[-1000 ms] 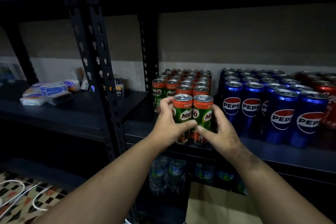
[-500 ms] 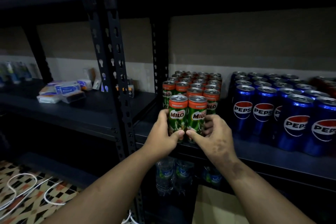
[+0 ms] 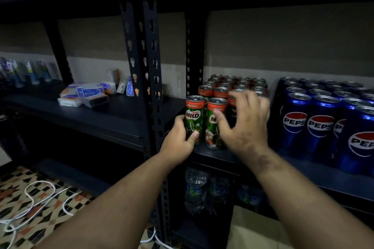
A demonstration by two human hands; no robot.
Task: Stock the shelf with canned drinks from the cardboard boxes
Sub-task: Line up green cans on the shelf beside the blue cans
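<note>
The two front Milo cans now stand on the shelf before their rows, and the right hand has let go, fingers spread, while the left hand still grips the left can, suggesting this pair is placed.

Left hand grips a Milo can; right hand spread beside it.

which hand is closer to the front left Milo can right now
Left. The left hand grips the front left Milo can low on its side. The right hand hovers open to the can's right, in front of the neighbouring Milo can.
</note>
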